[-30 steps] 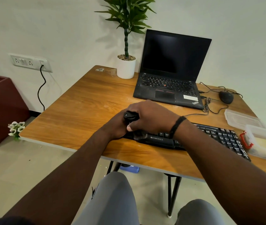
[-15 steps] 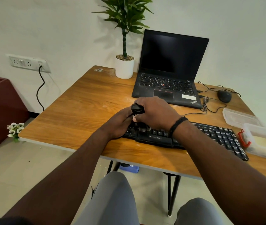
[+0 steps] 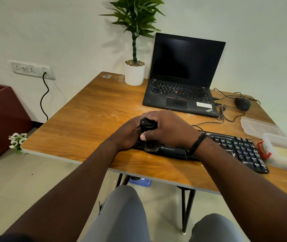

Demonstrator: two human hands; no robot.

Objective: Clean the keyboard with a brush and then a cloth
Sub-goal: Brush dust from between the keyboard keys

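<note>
My right hand was curled around the stubby black brush, thumb pressed on its smooth handle. Its dark, soft bristles splayed against the front edge of the black keyboard, just left of the printed logo. The keyboard lay flat near the front edge of the wood-grain table, its right half of square keys uncovered. My left hand rested on the keyboard's left end, beside the brush; its fingers were hidden behind the brush and right hand, so I could not tell their grip. Behind sat an open matte-black laptop, a rounded mouse and a white cylindrical plant pot. Clear plastic boxes sat at right.
</note>
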